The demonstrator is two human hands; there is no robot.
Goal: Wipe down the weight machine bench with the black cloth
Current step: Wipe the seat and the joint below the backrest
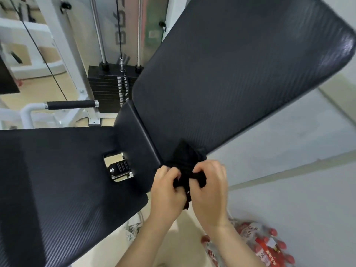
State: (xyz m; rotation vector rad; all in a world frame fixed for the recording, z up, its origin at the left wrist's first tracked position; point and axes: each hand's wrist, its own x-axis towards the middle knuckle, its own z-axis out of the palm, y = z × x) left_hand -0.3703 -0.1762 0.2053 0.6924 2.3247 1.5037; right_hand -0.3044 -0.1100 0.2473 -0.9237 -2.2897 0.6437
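Observation:
The black cloth [187, 166] is bunched between both hands, just off the near corner of the tilted back pad [221, 78] of the weight machine bench. My left hand [166, 187] pinches the cloth's left side with curled fingers. My right hand [211, 187] grips its right side. The upper end of the cloth lies against the back pad's lower edge. The black seat pad [57, 180] stretches to the left, with a gap showing a metal bracket [119, 168].
The weight stack [109, 83] with guide rods and cable stands behind the bench. A padded handle [71, 105] juts out at left. A shrink-wrapped pack of red-capped bottles [258, 245] lies on the floor at lower right. A grey wall is on the right.

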